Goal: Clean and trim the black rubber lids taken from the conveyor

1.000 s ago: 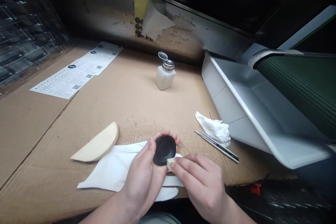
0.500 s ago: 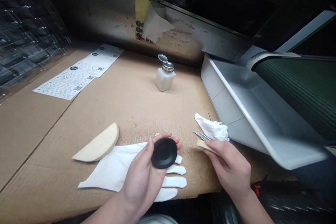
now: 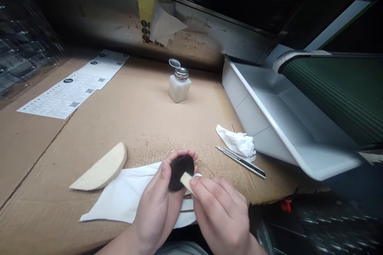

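A black oval disc (image 3: pixel 181 172) sits low in the center of the frame, cupped in the left hand (image 3: pixel 155 203). The right hand (image 3: pixel 221 219) pinches a small foam wedge (image 3: pixel 187 182) against the disc's edge. Under them lies a white glove (image 3: pixel 131 193), near the front edge of the cardboard (image 3: pixel 134 119). A foam half-round (image 3: pixel 100 171) lies just left, a utility knife (image 3: pixel 241 162) right, and open cardboard stretches upward to a dispenser bottle (image 3: pixel 179 83).

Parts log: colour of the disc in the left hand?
The disc is black, best in the head view.
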`<state>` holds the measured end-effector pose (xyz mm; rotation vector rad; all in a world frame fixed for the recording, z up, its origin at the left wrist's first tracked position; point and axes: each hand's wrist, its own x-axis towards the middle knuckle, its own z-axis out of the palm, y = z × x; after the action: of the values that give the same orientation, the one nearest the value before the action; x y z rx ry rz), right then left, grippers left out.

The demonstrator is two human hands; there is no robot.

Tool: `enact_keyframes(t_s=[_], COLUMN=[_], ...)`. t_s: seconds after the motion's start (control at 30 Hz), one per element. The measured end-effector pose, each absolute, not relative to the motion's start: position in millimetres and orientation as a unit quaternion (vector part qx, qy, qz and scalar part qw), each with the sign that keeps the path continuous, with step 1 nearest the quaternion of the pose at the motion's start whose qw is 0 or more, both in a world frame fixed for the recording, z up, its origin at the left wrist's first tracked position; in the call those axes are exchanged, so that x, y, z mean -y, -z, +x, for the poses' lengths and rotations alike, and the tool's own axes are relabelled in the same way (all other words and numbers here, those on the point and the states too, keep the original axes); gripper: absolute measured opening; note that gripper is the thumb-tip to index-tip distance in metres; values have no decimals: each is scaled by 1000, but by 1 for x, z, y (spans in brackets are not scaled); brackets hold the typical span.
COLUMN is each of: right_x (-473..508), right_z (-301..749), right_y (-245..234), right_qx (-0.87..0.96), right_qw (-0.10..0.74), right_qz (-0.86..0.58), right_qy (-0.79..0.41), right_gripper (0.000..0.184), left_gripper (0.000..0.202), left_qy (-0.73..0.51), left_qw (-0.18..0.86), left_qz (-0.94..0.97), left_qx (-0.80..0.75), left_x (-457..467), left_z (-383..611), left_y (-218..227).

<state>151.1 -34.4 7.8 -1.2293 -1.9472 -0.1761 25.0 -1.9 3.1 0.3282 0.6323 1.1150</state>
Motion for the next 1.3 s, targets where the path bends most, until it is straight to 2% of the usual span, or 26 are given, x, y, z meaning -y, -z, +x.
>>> enact_keyframes(t_s=[0.33, 0.47, 0.63, 0.83, 1.07, 1.2, 1.3], right_x=[37, 35, 28, 17, -8, -16, -7], right_z=[127, 154, 178, 146, 107, 114, 136], right_y=[-2, -8, -24, -18, -3, -24, -38], right_qx=[758, 764, 715, 777, 769, 731, 672], right_qw=[417, 386, 431, 409, 408, 471, 516], right_qz=[-501, -516, -547, -479, -487, -493, -531], right_qy=[-1, 22, 62, -13, 74, -23, -24], right_gripper=[26, 29, 33, 28, 24, 21, 24], left_gripper=[35, 35, 37, 43, 33, 35, 45], left_qy=[-514, -521, -511, -502, -522, -511, -514], left_qw=[789, 789, 796, 818, 789, 801, 807], left_qz=[130, 114, 75, 63, 60, 65, 88], left_qx=[-310, -304, -317, -274, -319, -306, -277], left_x=[1, -1, -3, -2, -1, 0, -1], left_z=[24, 24, 23, 22, 23, 23, 23], left_y=[-2, -1, -3, -1, 0, -1, -2])
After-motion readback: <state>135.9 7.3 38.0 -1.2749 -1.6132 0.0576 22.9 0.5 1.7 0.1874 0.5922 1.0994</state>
